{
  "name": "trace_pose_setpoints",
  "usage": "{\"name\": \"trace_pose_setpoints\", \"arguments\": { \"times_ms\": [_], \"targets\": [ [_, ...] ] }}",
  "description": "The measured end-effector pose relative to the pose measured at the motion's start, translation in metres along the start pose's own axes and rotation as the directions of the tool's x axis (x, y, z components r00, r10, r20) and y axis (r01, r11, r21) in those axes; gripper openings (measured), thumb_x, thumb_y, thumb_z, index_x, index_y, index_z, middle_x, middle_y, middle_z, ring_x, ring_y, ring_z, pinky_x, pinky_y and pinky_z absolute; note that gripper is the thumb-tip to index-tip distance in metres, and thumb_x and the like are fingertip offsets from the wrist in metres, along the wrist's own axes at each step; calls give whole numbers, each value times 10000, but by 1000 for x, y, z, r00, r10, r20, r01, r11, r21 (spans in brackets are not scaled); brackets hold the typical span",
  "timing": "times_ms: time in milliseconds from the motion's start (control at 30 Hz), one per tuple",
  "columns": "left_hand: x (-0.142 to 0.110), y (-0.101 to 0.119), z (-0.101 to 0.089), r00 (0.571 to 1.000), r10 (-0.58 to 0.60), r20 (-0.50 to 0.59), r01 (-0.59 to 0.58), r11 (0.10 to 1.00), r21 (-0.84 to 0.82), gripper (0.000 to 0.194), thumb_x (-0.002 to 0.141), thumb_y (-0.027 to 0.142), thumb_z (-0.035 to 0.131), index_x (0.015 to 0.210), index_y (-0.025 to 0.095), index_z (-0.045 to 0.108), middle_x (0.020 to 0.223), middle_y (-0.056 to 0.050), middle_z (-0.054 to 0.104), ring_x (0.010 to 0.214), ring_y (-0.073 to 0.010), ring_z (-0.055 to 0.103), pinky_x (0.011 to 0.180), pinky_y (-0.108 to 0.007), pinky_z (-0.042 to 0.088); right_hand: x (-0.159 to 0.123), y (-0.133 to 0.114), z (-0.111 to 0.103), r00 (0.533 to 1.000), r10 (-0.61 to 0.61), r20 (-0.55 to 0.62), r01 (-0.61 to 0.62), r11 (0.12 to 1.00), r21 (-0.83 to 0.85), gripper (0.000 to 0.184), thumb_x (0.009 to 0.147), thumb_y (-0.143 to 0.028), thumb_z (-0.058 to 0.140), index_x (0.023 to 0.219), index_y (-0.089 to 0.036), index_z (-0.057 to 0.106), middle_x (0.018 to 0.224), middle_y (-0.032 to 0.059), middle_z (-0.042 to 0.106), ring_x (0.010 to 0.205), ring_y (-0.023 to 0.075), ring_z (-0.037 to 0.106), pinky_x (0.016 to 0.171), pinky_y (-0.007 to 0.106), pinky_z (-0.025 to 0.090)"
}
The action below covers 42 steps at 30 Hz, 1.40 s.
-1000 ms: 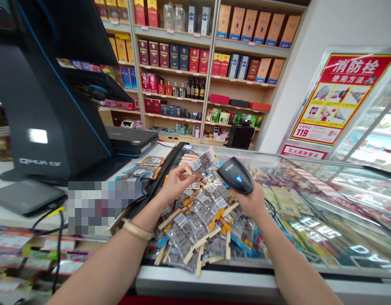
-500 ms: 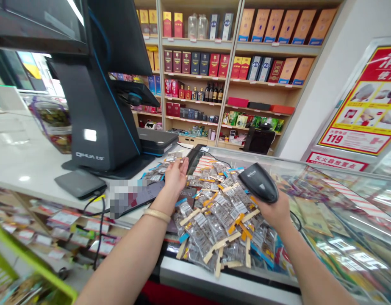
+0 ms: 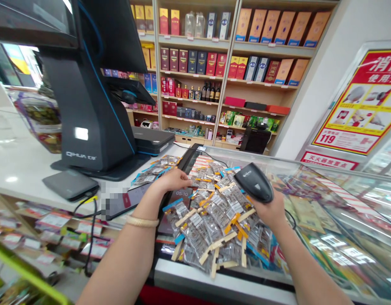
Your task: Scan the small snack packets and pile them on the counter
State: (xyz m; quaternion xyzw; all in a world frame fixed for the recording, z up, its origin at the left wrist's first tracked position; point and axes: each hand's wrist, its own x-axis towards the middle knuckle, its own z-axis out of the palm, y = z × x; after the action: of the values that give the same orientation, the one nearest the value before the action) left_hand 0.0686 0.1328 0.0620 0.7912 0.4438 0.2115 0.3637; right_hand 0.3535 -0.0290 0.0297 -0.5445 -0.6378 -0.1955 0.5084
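Note:
My right hand [image 3: 271, 209] grips a black handheld barcode scanner [image 3: 255, 183] above the right side of a heap of small clear snack packets [image 3: 214, 220]. These packets carry orange, blue and cream strips and lie on the glass counter. At the heap's far left edge is my left hand [image 3: 173, 180], a bracelet [image 3: 142, 221] on its wrist. Its fingers are partly bent with the tips close to the packets, and no packet shows in them. Left of that hand, a smaller spread of similar packets [image 3: 151, 171] lies on the white counter.
A checkout terminal [image 3: 87, 110] stands at the left, with a flat grey device [image 3: 70, 185] before it. One phone [image 3: 128, 202] lies by my left forearm; another lit screen [image 3: 181, 193] is partly under the heap. A green basket [image 3: 26, 271] is at lower left. Stocked shelves [image 3: 195, 78] stand behind.
My left hand has moved from the smaller packet spread toward the main heap, its fingers now bent downward. My right hand still holds the scanner. The view has shifted slightly.

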Motion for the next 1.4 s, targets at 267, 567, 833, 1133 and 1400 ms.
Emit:
{"name": "trace_pose_setpoints", "arguments": {
  "times_ms": [267,567,833,1133,1400],
  "targets": [
    [-12,-5,-11,951,-106,292,16,956,295,50,477,222,621,437,201,642,422,6,585,438,-133,485,466,-229,313,-2,0,0,999,41,31,-42,999,28,255,714,-352,659,916,-197,648,750,44,715,625,208,637,602,311,527],
    [-2,3,-13,988,12,-151,16,983,184,56,550,187,568,495,196,562,506,8,579,540,-148,513,528,-237,344,0,-3,1,999,35,26,-36,999,10,202,724,-370,641,849,-211,642,687,25,690,590,196,614,568,301,508],
    [-3,11,-12,912,-46,-407,-91,946,-312,89,688,227,613,658,183,541,524,45,520,456,-94,446,449,-196,345,2,-9,1,999,16,36,-16,1000,-10,116,721,-324,602,767,-217,611,648,25,669,568,197,611,528,284,474],
    [-1,30,17,934,78,-350,-308,671,-674,349,587,332,788,692,179,493,607,42,593,589,-119,641,640,-251,546,3,-7,1,996,52,79,-53,999,6,118,704,-302,616,785,-216,622,667,25,679,587,201,624,548,284,485],
    [-5,38,41,948,230,-219,-317,735,-600,314,601,338,766,624,176,499,665,46,562,621,-111,615,687,-272,558,5,-12,0,994,88,67,-90,995,30,144,716,-311,604,807,-202,628,688,36,676,611,205,618,573,293,479]
  ]
}}
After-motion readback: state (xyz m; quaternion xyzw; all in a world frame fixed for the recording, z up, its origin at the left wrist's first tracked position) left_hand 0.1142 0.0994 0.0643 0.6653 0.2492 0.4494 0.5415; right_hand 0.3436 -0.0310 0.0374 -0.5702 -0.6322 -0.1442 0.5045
